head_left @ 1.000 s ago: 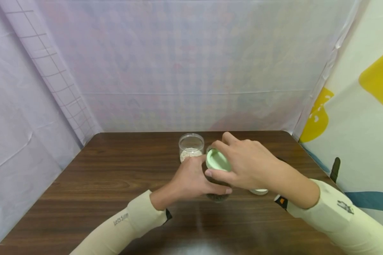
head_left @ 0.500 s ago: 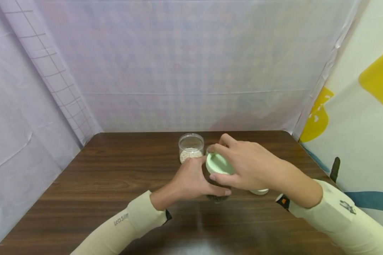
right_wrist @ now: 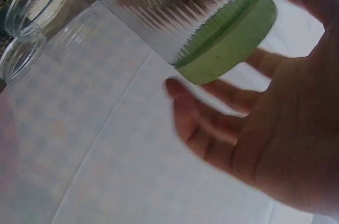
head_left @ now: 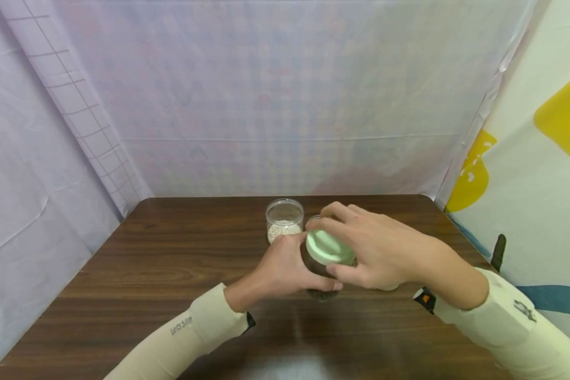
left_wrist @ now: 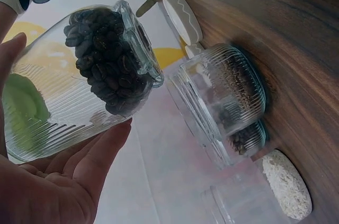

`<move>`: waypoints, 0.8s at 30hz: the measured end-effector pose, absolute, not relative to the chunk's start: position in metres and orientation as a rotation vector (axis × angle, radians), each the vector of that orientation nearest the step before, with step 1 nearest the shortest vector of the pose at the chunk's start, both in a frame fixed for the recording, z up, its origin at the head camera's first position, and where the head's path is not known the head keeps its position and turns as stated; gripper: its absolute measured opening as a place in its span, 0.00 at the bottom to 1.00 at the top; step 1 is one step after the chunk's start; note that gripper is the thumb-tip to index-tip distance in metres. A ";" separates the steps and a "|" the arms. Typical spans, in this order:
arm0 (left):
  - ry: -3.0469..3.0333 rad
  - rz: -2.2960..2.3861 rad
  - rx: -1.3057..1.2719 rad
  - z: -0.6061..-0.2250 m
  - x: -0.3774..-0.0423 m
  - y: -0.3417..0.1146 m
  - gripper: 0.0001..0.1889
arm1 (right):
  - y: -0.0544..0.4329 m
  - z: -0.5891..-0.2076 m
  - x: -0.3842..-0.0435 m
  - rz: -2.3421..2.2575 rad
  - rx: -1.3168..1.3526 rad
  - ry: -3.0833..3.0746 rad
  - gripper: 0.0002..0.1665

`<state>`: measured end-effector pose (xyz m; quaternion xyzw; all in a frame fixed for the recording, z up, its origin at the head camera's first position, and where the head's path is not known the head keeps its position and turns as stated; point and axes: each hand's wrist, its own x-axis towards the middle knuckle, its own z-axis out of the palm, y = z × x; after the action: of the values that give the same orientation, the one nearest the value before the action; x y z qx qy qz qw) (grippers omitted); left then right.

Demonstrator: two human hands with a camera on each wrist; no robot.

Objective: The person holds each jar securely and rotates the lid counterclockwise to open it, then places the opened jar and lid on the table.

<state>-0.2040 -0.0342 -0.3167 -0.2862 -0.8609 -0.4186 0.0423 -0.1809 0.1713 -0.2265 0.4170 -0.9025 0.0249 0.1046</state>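
My left hand point(head_left: 285, 266) grips a ribbed glass jar point(left_wrist: 63, 75) around its side, off the table. Dark beans point(left_wrist: 108, 57), which look like coffee beans, lie in the jar's lower end. A pale green lid point(right_wrist: 233, 38) sits on its top. My right hand point(head_left: 385, 248) is spread around this lid, thumb on the near side and fingers on the far side. In the right wrist view its thumb and fingertips stand slightly apart from the lid's rim.
A clear jar of white flakes point(head_left: 285, 229) stands behind my left hand. Beyond the held jar are ribbed glass jars point(left_wrist: 217, 91) with brown and dark contents. A white lid with a zigzag line point(left_wrist: 183, 17) is near them on the wooden table point(head_left: 195, 248).
My right hand has shifted a little to the right and toward me, and its fingers have loosened around the green lid. More of the lid's top shows. The left hand has stayed nearly still.
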 end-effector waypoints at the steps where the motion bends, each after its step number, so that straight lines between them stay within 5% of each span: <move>1: -2.633 -1.283 -0.868 -0.317 -0.204 -0.034 0.32 | 0.171 -0.226 -0.181 0.075 1.196 -2.666 0.37; 11: -2.635 -1.259 -0.837 -0.320 -0.206 -0.032 0.34 | 0.164 -0.225 -0.184 0.038 0.804 -2.738 0.48; 24: -2.664 -1.267 -0.898 -0.320 -0.206 -0.030 0.28 | 0.154 -0.233 -0.180 -0.027 0.894 -2.743 0.43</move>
<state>-0.2062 -0.0304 -0.3200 -0.2911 -0.8636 -0.4106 0.0289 -0.1798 0.1538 -0.2332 0.3073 -0.9429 -0.0091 0.1280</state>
